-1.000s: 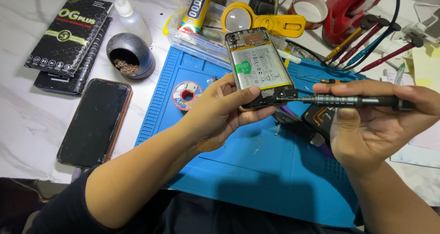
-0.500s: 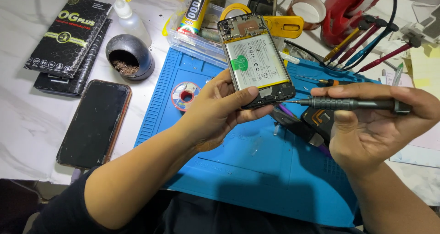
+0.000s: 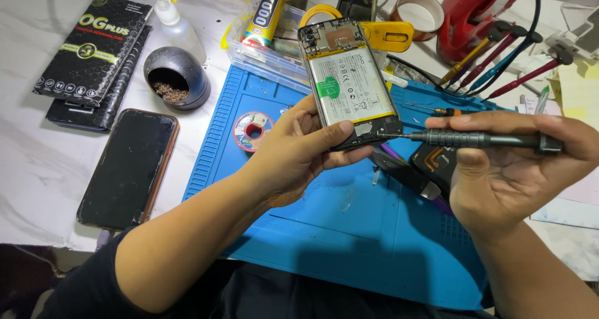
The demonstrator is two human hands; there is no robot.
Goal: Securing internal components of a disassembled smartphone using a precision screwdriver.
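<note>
Bright overhead light, sharp focus, soft shadows below forearms.

Blue ribbed mat point(image 3: 349, 231) on white marbled table point(image 3: 37, 163). White battery with green sticker inside black-framed opened phone point(image 3: 349, 82). Grey screwdriver point(image 3: 480, 140). Black phone with orange-red edge point(image 3: 128, 167). Yellow magnifier point(image 3: 387, 35). Dark grey pot point(image 3: 178, 75). Red-and-white solder spool point(image 3: 253, 132).

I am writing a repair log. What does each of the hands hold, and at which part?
The left hand grips the opened phone at its lower end. The right hand holds the grey screwdriver along its handle, its tip at the phone's lower edge.
</note>
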